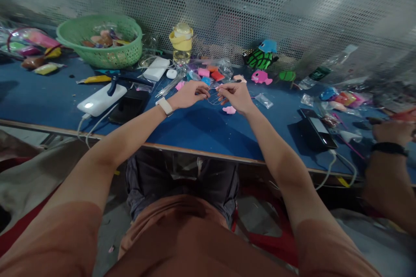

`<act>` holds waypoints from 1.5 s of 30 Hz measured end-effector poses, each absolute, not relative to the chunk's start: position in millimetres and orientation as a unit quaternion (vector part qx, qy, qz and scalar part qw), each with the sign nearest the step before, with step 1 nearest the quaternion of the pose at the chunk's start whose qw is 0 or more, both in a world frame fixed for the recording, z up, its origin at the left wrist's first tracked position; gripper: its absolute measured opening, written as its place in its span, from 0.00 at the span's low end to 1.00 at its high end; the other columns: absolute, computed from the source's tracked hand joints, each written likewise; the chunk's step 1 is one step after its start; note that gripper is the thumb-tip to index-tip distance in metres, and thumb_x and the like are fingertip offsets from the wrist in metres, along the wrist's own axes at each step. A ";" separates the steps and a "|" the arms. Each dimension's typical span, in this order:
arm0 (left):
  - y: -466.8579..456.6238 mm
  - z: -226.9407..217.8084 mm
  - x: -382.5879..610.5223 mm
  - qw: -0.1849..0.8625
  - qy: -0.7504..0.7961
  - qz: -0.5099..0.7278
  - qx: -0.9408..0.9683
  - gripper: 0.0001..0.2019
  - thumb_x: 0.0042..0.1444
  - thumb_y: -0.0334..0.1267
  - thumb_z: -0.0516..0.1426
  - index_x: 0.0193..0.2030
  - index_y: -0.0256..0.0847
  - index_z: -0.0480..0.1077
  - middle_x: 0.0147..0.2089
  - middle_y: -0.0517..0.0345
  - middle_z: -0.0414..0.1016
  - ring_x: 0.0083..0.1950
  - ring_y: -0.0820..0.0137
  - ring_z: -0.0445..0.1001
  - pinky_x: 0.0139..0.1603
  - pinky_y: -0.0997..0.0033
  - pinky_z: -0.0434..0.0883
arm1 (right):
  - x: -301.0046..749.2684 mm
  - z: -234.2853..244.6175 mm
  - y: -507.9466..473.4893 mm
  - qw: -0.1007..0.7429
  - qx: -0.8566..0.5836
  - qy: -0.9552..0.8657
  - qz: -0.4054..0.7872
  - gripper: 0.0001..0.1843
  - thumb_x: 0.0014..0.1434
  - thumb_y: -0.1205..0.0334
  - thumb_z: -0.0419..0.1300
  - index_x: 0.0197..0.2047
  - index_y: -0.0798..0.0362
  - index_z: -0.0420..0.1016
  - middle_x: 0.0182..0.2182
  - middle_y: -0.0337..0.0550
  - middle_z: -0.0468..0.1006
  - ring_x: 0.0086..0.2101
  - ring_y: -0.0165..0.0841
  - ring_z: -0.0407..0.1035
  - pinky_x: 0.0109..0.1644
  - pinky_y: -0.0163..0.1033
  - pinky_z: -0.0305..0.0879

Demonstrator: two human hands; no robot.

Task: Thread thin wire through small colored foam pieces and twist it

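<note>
Above the blue tabletop, my left hand and my right hand almost meet, both with pinched fingers. A thin, pale looped strand, like wire or thread, runs between the fingertips; its exact material is too fine to tell. Just below my right hand lies a small pink lump, resembling modelling clay. Behind the hands are a red piece, a pink piece and a blue one, amid clear plastic wrapping. Several thin metal-looking sticks lie beside my left hand.
Left stand a green basket, a white power bank and a yellow-topped bottle. A pink fish figure and green turtle figure are at the back. Right are a black device, a clear bottle and another person's hand.
</note>
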State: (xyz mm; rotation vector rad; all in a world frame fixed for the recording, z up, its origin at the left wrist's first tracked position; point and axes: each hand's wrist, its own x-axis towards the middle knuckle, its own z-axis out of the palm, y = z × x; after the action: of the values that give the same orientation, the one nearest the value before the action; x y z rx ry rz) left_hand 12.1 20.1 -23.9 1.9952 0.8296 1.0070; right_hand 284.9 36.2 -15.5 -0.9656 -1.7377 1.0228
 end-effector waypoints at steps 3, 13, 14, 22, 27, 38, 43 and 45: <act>17.8 -24.6 14.1 0.420 0.315 0.422 0.739 0.32 0.71 0.31 0.69 0.81 0.32 0.74 0.56 0.38 0.94 0.56 0.56 0.94 0.63 0.49 0.90 | 287.2 -9.6 33.9 0.439 -0.388 -0.683 0.436 0.18 0.61 0.44 0.85 0.40 0.49 0.92 0.33 0.43 0.89 0.29 0.31 0.80 0.29 0.37 0.80; 12.2 -16.2 19.6 0.485 0.235 0.507 0.673 0.42 0.66 0.47 0.80 0.82 0.47 0.73 0.54 0.48 0.94 0.55 0.60 0.94 0.62 0.58 0.88 | 274.4 -4.0 24.9 0.458 -0.375 -0.553 0.587 0.24 0.52 0.45 0.92 0.39 0.48 0.88 0.32 0.36 0.86 0.29 0.27 0.76 0.27 0.30 0.75; 9.1 -14.0 21.3 0.481 0.241 0.513 0.669 0.41 0.66 0.49 0.80 0.82 0.49 0.73 0.53 0.50 0.94 0.54 0.60 0.94 0.61 0.60 0.88 | 271.4 -4.4 23.3 0.459 -0.374 -0.545 0.594 0.23 0.53 0.45 0.91 0.39 0.47 0.87 0.32 0.36 0.86 0.29 0.26 0.75 0.27 0.30 0.74; -6.1 -6.6 34.9 0.441 0.262 0.527 0.678 0.38 0.72 0.54 0.76 0.83 0.54 0.72 0.49 0.56 0.93 0.50 0.65 0.92 0.58 0.63 0.86 | 254.1 -9.1 10.8 0.464 -0.351 -0.561 0.589 0.26 0.60 0.37 0.87 0.40 0.47 0.84 0.36 0.38 0.86 0.30 0.27 0.73 0.27 0.30 0.71; 6.9 -15.2 29.8 0.398 0.297 0.549 0.673 0.26 0.75 0.56 0.73 0.72 0.50 0.79 0.52 0.52 0.91 0.49 0.64 0.90 0.54 0.62 0.85 | 259.7 -9.8 17.8 0.511 -0.363 -0.599 0.498 0.34 0.55 0.24 0.85 0.43 0.45 0.86 0.37 0.40 0.87 0.34 0.31 0.79 0.33 0.36 0.81; 7.4 -21.8 33.5 0.272 0.387 0.563 0.678 0.11 0.76 0.41 0.67 0.38 0.44 0.84 0.38 0.53 0.88 0.39 0.66 0.83 0.50 0.62 0.82 | 257.8 -4.7 4.1 0.574 -0.403 -0.678 0.221 0.32 0.70 0.21 0.70 0.47 0.43 0.90 0.45 0.49 0.86 0.39 0.43 0.84 0.41 0.51 0.89; 10.0 -26.9 35.1 0.270 0.393 0.566 0.673 0.13 0.75 0.46 0.68 0.38 0.44 0.86 0.36 0.53 0.89 0.39 0.66 0.84 0.49 0.62 0.82 | 256.0 -3.4 -1.2 0.555 -0.412 -0.697 0.192 0.30 0.74 0.24 0.67 0.48 0.43 0.90 0.46 0.50 0.87 0.39 0.44 0.85 0.47 0.53 0.89; 12.2 -29.5 33.7 0.273 0.392 0.565 0.673 0.13 0.74 0.48 0.70 0.40 0.44 0.88 0.38 0.52 0.90 0.40 0.65 0.84 0.48 0.62 0.82 | 254.7 -3.2 -3.5 0.546 -0.416 -0.704 0.184 0.29 0.75 0.24 0.67 0.48 0.42 0.90 0.46 0.50 0.87 0.40 0.45 0.85 0.49 0.53 0.88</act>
State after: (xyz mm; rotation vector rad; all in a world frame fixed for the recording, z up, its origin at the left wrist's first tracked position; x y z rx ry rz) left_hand 33.7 12.2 -29.5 1.8101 1.0554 1.5215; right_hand 254.7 -3.5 -3.2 -0.9863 -1.6693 0.4358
